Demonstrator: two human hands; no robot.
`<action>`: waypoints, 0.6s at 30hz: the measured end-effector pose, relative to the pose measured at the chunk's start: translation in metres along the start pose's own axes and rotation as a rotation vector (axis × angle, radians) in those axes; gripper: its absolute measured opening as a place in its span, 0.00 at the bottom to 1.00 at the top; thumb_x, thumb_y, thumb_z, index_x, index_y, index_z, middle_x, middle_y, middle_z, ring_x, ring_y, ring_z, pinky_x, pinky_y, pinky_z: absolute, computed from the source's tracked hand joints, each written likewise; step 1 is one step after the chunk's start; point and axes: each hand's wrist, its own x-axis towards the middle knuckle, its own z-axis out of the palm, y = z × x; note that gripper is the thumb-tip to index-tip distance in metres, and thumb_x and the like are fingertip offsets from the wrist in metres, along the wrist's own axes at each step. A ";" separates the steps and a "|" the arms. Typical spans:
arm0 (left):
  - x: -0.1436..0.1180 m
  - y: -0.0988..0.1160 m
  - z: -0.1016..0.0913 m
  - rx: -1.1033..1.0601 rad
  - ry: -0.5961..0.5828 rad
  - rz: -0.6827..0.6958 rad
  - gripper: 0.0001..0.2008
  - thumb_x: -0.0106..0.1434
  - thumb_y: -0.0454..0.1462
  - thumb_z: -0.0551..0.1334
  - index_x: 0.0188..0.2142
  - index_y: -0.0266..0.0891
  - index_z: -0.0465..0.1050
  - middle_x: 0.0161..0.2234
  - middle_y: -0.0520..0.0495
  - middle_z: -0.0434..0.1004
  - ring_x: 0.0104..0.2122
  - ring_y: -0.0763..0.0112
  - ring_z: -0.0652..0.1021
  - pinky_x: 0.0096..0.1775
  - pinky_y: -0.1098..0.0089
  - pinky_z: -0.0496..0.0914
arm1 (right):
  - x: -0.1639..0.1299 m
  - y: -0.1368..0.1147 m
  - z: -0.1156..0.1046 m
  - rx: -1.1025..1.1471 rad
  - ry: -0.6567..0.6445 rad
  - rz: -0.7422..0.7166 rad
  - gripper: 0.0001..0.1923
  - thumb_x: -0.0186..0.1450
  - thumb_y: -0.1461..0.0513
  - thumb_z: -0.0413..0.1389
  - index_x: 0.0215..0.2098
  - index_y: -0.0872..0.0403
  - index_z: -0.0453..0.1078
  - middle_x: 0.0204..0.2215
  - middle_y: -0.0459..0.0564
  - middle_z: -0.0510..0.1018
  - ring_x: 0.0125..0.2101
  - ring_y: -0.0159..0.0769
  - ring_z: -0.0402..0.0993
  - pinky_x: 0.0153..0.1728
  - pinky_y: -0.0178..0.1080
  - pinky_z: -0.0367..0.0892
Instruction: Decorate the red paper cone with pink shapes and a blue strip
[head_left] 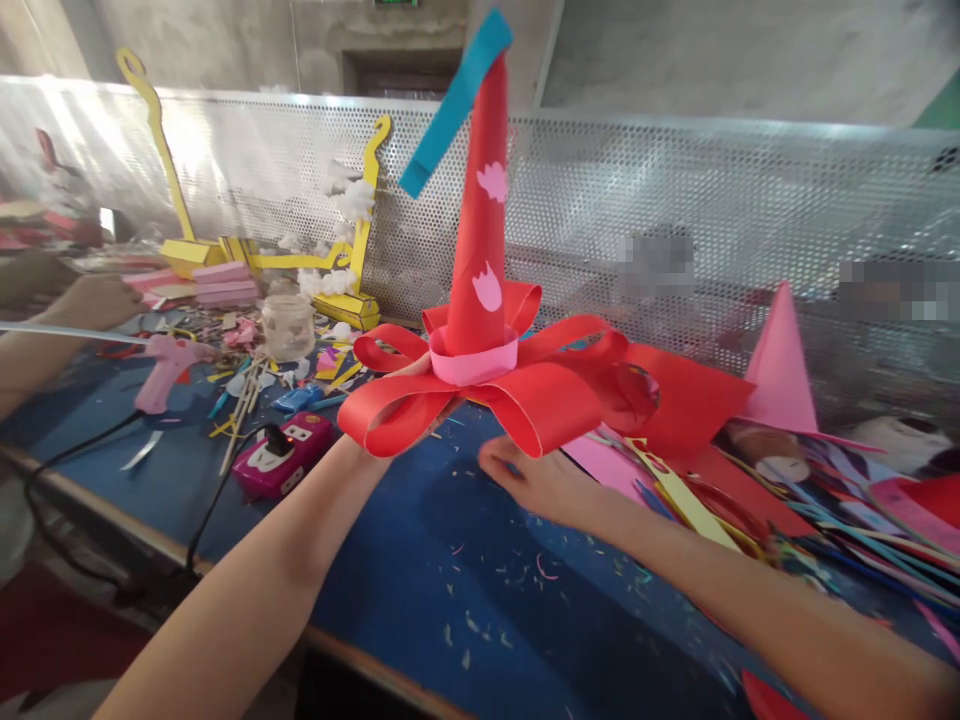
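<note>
Holding the red paper hat (480,300) up off the blue table (420,560), your left hand (420,405) sits under its looped brim, mostly hidden by the red loops, so you cannot tell how the fingers lie beyond a fingertip or two showing at the brim's underside. The hat stands nearly upright, its tall cone wrapped by a pink band (472,365) and topped with a blue strip (454,100) that leans to the left. Your right hand (536,480) lies low on the table just beside the red and pink sheets (675,400), fingers loosely together and flat, pinching nothing you can make out. The risk, as it looks from here, is the tall cone tipping: it is balanced from below on one hand, and a tilt of your wrist could topple it or crush the soft loops. A glue gun (169,365) lies well apart at left, near another person's hand (97,300).
</note>
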 end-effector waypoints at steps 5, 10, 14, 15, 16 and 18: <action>0.004 -0.010 -0.008 0.065 -0.046 0.013 0.19 0.65 0.38 0.64 0.55 0.39 0.71 0.33 0.46 0.82 0.32 0.62 0.83 0.37 0.68 0.79 | 0.063 0.024 0.028 0.014 0.016 -0.063 0.28 0.72 0.50 0.46 0.66 0.53 0.57 0.66 0.58 0.62 0.66 0.52 0.54 0.65 0.58 0.50; 0.004 -0.010 -0.007 0.036 -0.060 0.059 0.22 0.67 0.33 0.61 0.60 0.42 0.66 0.36 0.47 0.83 0.36 0.63 0.83 0.43 0.66 0.78 | 0.026 0.019 0.028 0.051 -0.166 -0.149 0.35 0.73 0.49 0.40 0.68 0.65 0.53 0.69 0.66 0.52 0.68 0.52 0.48 0.66 0.57 0.48; 0.001 -0.009 0.000 -0.004 -0.018 0.044 0.21 0.66 0.30 0.60 0.59 0.41 0.67 0.33 0.47 0.84 0.32 0.65 0.83 0.38 0.69 0.79 | -0.036 0.007 -0.002 0.242 -0.218 -0.242 0.26 0.73 0.53 0.45 0.65 0.55 0.63 0.65 0.57 0.64 0.65 0.42 0.57 0.64 0.48 0.56; 0.000 -0.009 0.001 -0.011 -0.009 0.033 0.21 0.66 0.30 0.60 0.59 0.40 0.68 0.32 0.47 0.83 0.30 0.66 0.83 0.36 0.69 0.79 | -0.043 0.006 -0.007 0.275 -0.178 -0.227 0.23 0.74 0.54 0.45 0.62 0.52 0.67 0.62 0.55 0.70 0.63 0.41 0.63 0.63 0.47 0.60; 0.000 -0.009 0.002 -0.016 -0.001 0.019 0.21 0.66 0.29 0.60 0.58 0.40 0.68 0.31 0.47 0.83 0.29 0.66 0.83 0.35 0.70 0.79 | -0.045 0.005 -0.010 0.268 -0.143 -0.192 0.22 0.74 0.55 0.45 0.60 0.51 0.69 0.60 0.54 0.73 0.61 0.41 0.66 0.62 0.46 0.61; -0.001 -0.010 0.002 -0.018 0.003 0.004 0.21 0.67 0.29 0.59 0.59 0.39 0.68 0.30 0.47 0.83 0.28 0.66 0.82 0.33 0.70 0.79 | -0.038 0.006 -0.010 0.181 -0.107 -0.090 0.24 0.74 0.54 0.43 0.62 0.54 0.66 0.62 0.57 0.70 0.62 0.44 0.63 0.63 0.50 0.59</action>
